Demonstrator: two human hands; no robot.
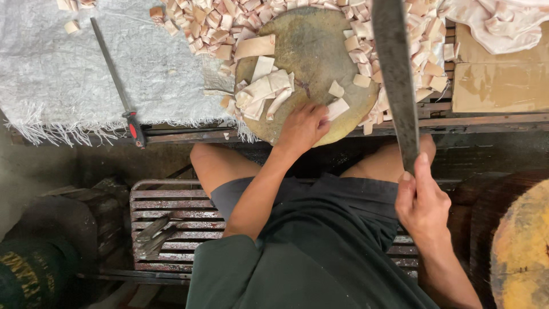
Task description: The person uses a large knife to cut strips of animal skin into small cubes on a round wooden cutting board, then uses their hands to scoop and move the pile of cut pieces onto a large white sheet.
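Closest to the lens, the right hand (423, 209) has its grip clamped around the handle end of a long, dark, flat-bladed steel cleaver (394, 80), whose blade is raised and runs up across the view over the right edge of a round, worn wooden chopping block (311, 51). Dark shorts and bare knees sit below the block, above a rusty slatted metal seat (171, 206). Further out, the left hand (302, 129) lies on the near part of the block, its fingertips (323, 117) pressed together on a pale rectangular strip of pork skin (337, 109). More pale strips (266, 88) lie heaped just left of that hand on the block. Small cut squares of skin (423, 51) are piled around the block's far and right rim on the surface. A white woven sack cloth (68, 68) with a frayed edge covers the left of the surface, and a slim sharpening steel with a red-and-black handle (117, 83) rests on it. A pale pink slab of uncut skin (497, 23) lies at the far right.
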